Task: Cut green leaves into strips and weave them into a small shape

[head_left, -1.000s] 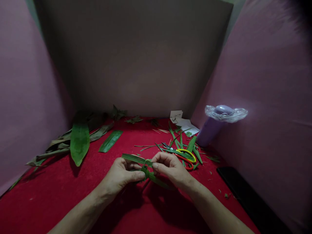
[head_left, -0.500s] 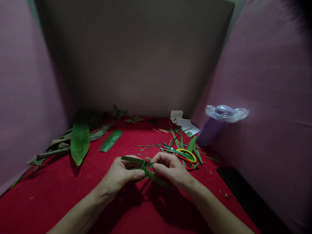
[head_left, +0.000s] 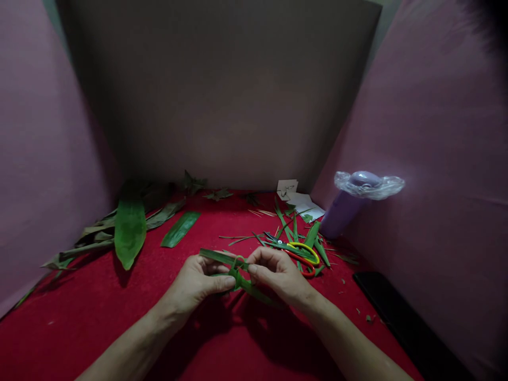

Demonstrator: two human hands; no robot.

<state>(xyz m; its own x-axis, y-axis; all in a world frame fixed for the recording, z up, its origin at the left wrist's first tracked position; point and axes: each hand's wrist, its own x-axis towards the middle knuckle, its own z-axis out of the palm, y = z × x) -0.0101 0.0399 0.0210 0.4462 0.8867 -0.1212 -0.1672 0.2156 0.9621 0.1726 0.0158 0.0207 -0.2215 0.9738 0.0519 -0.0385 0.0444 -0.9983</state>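
Between my hands is a small bundle of folded green leaf strips (head_left: 243, 282), held just above the red cloth. My left hand (head_left: 198, 280) grips its left side, thumb pressed on top; the fingers behind it are partly hidden. With thumb and forefinger my right hand (head_left: 278, 272) pinches the end of a flat leaf strip (head_left: 219, 257), which slants up to the left over the bundle. A thin curled loop of leaf stands up where the strip crosses. Right behind my right hand lie scissors (head_left: 305, 254) with yellow and red handles, among cut leaf pieces.
The red cloth (head_left: 99, 328) covers the surface. A broad green leaf (head_left: 130, 233) lies on dried leaves (head_left: 99, 235) at the left, with a cut leaf piece (head_left: 180, 229) beside it. A purple bottle (head_left: 343, 211), plastic-wrapped on top, white papers (head_left: 304, 205) and a black slab (head_left: 397, 307) are at the right.
The free left end of the flat leaf strip has tilted slightly and shifted a little up and right. Both hands stay almost where they were, still gripping the leaf bundle and strip.
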